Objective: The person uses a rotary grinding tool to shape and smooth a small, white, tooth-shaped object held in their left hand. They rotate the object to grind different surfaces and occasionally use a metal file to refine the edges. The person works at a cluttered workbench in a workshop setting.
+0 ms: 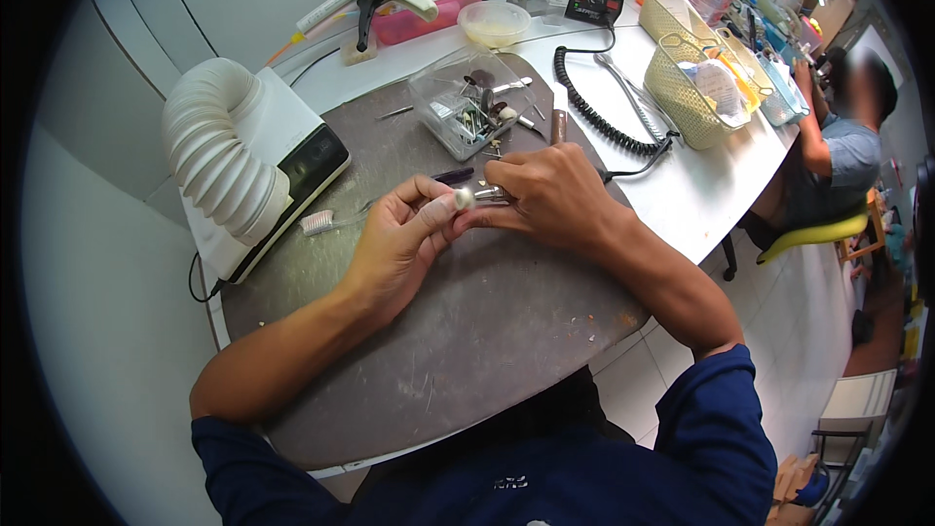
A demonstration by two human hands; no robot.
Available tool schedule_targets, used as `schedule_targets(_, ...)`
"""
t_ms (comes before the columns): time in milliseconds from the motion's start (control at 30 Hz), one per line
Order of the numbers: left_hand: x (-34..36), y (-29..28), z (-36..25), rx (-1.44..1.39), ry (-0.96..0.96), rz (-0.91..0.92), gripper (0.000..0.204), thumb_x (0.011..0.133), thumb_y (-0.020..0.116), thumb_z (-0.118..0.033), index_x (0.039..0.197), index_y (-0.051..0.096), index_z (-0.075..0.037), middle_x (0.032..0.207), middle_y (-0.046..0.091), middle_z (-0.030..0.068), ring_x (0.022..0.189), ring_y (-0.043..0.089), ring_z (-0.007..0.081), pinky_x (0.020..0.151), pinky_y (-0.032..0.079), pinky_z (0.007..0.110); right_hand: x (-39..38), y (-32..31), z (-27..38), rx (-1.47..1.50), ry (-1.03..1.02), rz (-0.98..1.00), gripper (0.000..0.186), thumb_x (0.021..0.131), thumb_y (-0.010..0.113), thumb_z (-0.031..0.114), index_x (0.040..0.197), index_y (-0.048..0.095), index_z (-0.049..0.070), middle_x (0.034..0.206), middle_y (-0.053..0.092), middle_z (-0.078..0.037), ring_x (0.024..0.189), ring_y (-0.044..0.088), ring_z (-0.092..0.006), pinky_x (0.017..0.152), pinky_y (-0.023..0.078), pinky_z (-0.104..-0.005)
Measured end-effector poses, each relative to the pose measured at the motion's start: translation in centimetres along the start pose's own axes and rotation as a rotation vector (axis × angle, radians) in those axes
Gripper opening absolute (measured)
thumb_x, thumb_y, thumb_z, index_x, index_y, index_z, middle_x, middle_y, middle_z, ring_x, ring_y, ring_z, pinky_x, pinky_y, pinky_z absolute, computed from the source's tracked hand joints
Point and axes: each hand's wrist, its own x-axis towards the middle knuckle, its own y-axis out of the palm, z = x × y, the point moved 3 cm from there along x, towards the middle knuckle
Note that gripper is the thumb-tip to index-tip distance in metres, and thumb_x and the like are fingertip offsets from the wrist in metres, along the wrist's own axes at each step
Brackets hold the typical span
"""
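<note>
- Piece [463, 199]: small, pale, above the counter [458, 341]; blurred, partly covered by fingers, so its long axis is unclear.
- Tool [490, 194]: metal nose points left at the piece, axis roughly crosswise; the grip hides its body.
- Left hand [401, 234]: pinches the piece, forearm slanting up from lower left.
- Right hand [553, 187]: fingers curled round the tool, knuckles up.

A workshop: scratched grey worktop [429, 360], tool-bit box [445, 129], control unit [593, 2] with coiled cord [567, 88].
</note>
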Motion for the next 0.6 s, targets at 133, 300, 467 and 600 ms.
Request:
schedule_targets(133, -0.4, -0.2, -0.4, -0.002, 0.013, -0.024, 0.011, 0.092, 0.065, -0.012, 0.097, 0.057, -0.006, 0.099, 0.063, 0.0049, 0.089, 0.059, 0.0102, 0.086, 0.049, 0.024, 0.3, 0.1, 0.2, 0.008, 0.003, -0.028, 0.059, 0.083, 0.061, 0.062, 0.068, 0.061, 0.005, 0.062, 0.063, -0.012, 0.057, 0.065, -0.0277, 0.054, 0.051, -0.0369)
schedule_targets(300, -0.3, -0.6, -0.1, 0.04, 0.018, 0.043, 0.012, 0.093, 0.065, -0.015, 0.099, 0.06, -0.005, 0.096, 0.064, 0.0035, 0.087, 0.057, 0.0087, 0.087, 0.047, 0.025, -0.5, 0.0, -1.2, -0.127, 0.029, -0.065, 0.067, 0.079, 0.059, 0.07, 0.071, 0.064, 0.004, 0.057, 0.061, -0.013, 0.053, 0.064, -0.0279, 0.051, 0.05, -0.0357)
schedule_targets(467, -0.6, -1.0, -0.4, 0.138, 0.065, 0.056, 0.014, 0.093, 0.064, -0.016, 0.102, 0.061, -0.006, 0.1, 0.065, 0.0042, 0.093, 0.06, 0.0092, 0.091, 0.047, 0.026, -0.3, 0.7, -1.6, -0.097, -0.035, -0.084, 0.063, 0.086, 0.059, 0.064, 0.061, 0.05, 0.006, 0.046, 0.046, -0.001, 0.039, 0.037, -0.0091, 0.037, 0.037, -0.0288)
schedule_targets(600, -0.9, -1.4, -0.3, 0.162, 0.058, 0.071, 0.022, 0.094, 0.064, -0.019, 0.109, 0.058, -0.005, 0.101, 0.063, 0.004, 0.094, 0.059, 0.0093, 0.093, 0.048, 0.026, -0.8, 1.2, -1.6, -0.099, -0.066, -0.201, 0.064, 0.086, 0.06, 0.064, 0.058, 0.049, 0.008, 0.045, 0.044, 0.0, 0.038, 0.036, -0.0089, 0.037, 0.037, -0.0291)
